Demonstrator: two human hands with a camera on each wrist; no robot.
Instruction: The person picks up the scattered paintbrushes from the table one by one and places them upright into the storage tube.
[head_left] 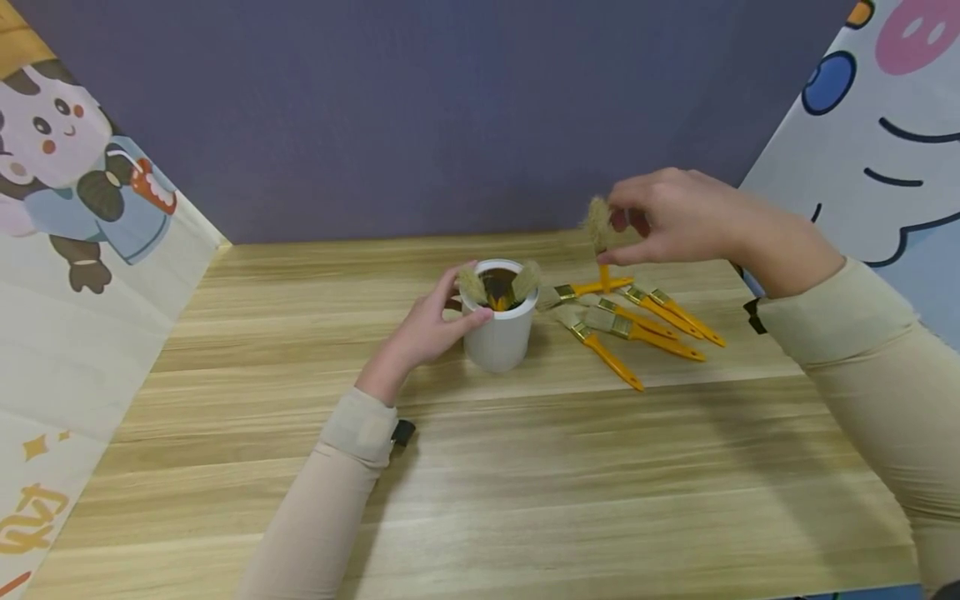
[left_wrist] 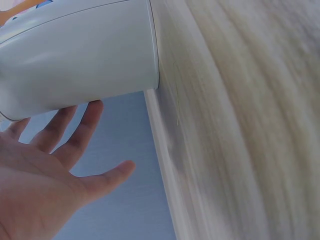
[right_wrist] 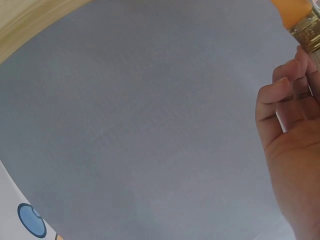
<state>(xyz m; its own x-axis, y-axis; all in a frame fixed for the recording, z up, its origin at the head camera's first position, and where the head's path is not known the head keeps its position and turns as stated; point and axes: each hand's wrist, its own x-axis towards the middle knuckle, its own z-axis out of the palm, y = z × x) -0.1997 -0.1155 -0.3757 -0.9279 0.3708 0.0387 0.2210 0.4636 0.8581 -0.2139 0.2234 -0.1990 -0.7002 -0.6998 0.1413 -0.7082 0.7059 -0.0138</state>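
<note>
A white cup stands on the wooden table, its rim between the thumb and fingers of my left hand. Fingertips meet the cup's side in the left wrist view, where the little finger stretches away from it. Inside the cup are paintbrushes, bristles up, leaning against the left and right of the rim. Above the table, right of the cup, my right hand pinches a paintbrush near its metal band, bristles up and orange handle pointing down. The right wrist view shows only part of that brush's handle and band.
Several orange-handled paintbrushes lie in a loose, overlapping pile right of the cup, below the right hand. A dark blue-grey panel rises behind the wooden table. Cartoon-printed panels flank it, left and right.
</note>
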